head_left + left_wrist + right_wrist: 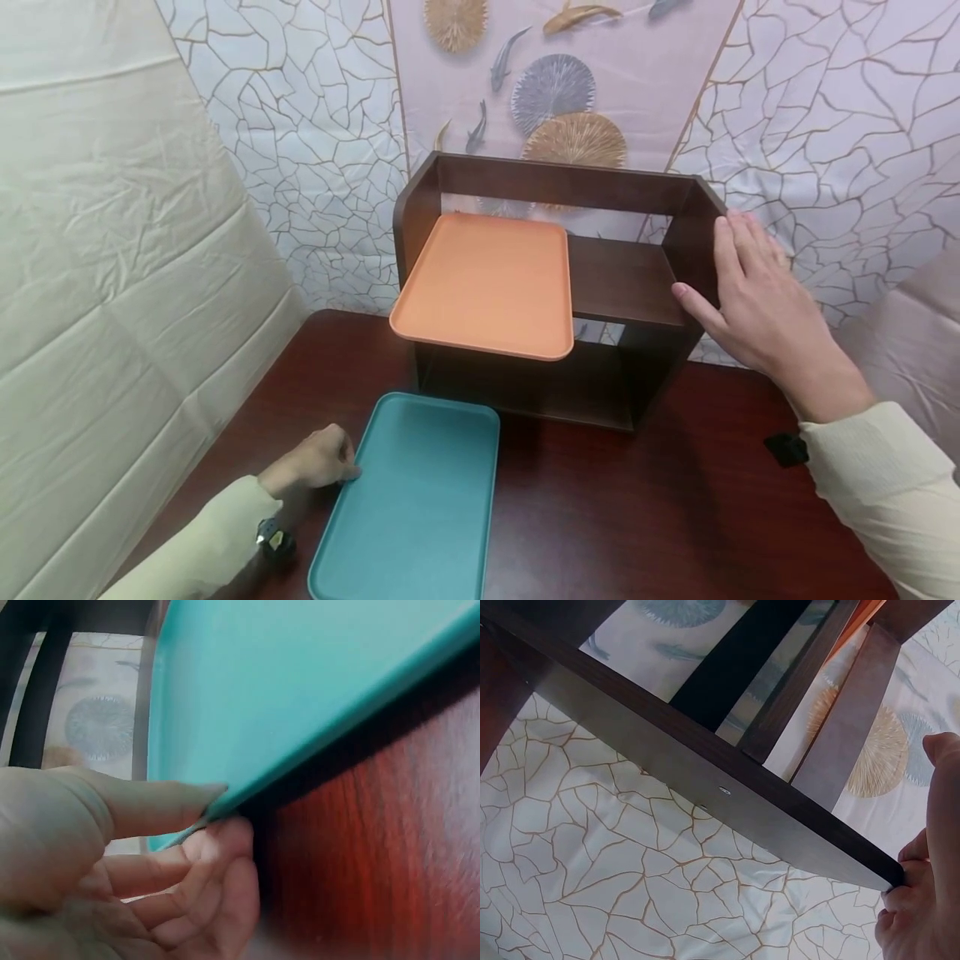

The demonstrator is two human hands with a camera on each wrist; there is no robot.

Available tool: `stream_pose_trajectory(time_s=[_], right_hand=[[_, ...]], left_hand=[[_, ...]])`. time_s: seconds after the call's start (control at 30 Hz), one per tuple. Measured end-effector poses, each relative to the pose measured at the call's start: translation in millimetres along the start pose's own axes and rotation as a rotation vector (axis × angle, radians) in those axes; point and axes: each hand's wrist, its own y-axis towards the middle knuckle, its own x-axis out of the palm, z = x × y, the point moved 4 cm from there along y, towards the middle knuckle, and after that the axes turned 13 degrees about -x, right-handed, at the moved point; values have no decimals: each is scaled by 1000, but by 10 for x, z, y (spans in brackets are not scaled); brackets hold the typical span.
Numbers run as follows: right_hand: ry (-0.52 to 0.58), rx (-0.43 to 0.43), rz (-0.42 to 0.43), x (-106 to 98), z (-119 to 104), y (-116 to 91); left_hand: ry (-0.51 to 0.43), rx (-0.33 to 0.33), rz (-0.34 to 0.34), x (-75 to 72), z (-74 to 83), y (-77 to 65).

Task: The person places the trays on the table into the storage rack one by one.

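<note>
My left hand (322, 457) pinches the long left rim of a teal tray (420, 500), thumb on top and curled fingers beneath, as the left wrist view shows. The tray lies low in front of a dark brown two-tier shelf (630, 283). An orange tray (495, 283) sits on the shelf's upper tier toward the left, its near end jutting past the front edge. At the shelf's right side panel (705, 772), my right hand (761, 292) rests against the top edge with fingers extended and thumb spread.
The shelf stands on a dark red wooden table (600, 508). Behind it hangs a patterned cloth (322, 142) with gold lines, fish and round motifs. A pale cloth (127, 250) hangs along the left side of the table.
</note>
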Motion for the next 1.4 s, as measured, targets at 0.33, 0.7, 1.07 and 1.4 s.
stream_pose_trajectory(time_s=[0.33, 0.7, 1.07, 1.4], right_hand=[[-8, -7, 5, 20, 9, -1], [-11, 0, -3, 19, 41, -40], [-15, 3, 4, 4, 30, -28], [-16, -8, 7, 13, 1, 0]], left_hand=[[-289, -20, -174, 63, -160, 60], [-383, -45, -169, 109, -103, 22], [-397, -8, -149, 220, 333, 136], [-444, -28, -128, 384, 725, 406]])
